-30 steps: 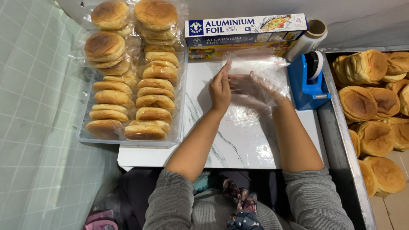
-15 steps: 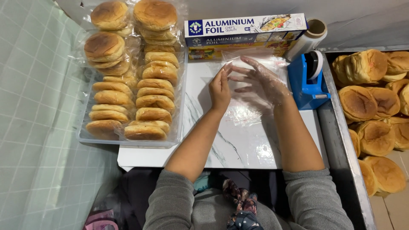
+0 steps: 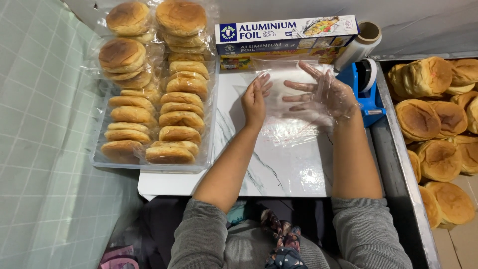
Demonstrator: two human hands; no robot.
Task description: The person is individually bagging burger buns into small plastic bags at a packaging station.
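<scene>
Buns in clear plastic bags [image 3: 152, 94] are stacked in two rows on a tray at the left edge of the white marbled surface [image 3: 279, 169]. Next along, the left hand [image 3: 255, 99] is held just above the surface, fingers together and pointing away from the body, touching the left edge of a thin clear plastic glove [image 3: 318, 99]; whether its grip is pinched on the film cannot be told. The right hand [image 3: 323, 94] is seen inside that glove, fingers spread wide apart and clamped on nothing, the loose film trailing down onto the surface below it. Behind both hands a long foil box [image 3: 286, 32] is laid across the back of the surface, with a roll of clear wrap [image 3: 359, 45] leaning at its right end. A blue tape dispenser [image 3: 366, 89] is placed just beside the gloved hand. Loose buns [image 3: 438, 129] are piled in a metal tray at the far right.
</scene>
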